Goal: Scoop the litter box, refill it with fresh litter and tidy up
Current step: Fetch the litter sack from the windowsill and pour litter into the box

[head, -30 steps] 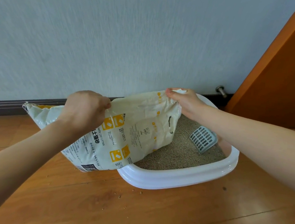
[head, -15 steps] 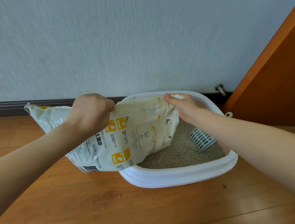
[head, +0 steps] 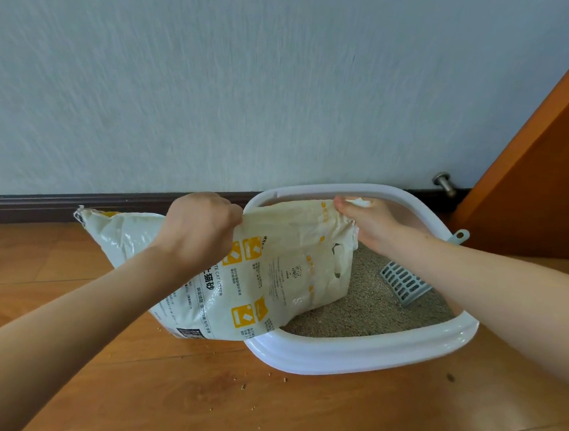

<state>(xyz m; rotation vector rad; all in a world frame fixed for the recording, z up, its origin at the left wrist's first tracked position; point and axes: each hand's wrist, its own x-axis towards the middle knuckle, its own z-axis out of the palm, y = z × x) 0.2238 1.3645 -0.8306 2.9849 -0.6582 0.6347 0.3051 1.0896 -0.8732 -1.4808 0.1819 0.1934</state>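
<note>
A cream litter bag (head: 271, 276) with yellow squares lies tipped on its side, its open end over the left part of the white litter box (head: 360, 356). My left hand (head: 199, 228) grips the bag's upper edge near the middle. My right hand (head: 372, 223) pinches the bag's top corner at the mouth, above the box. Grey-brown litter (head: 364, 311) fills the box. A grey slotted scoop (head: 404, 284) lies in the litter at the right, its handle hooked over the rim.
The box stands on a wooden floor (head: 293, 412) against a pale wall with a dark skirting board (head: 36, 200). An orange door (head: 549, 163) and a metal door stop (head: 446, 184) are at the right. Loose litter grains (head: 244, 385) lie scattered before the box.
Both hands have lowered the bag's mouth end toward the box, so the box's far rim now shows above the bag. The scoop has not moved.
</note>
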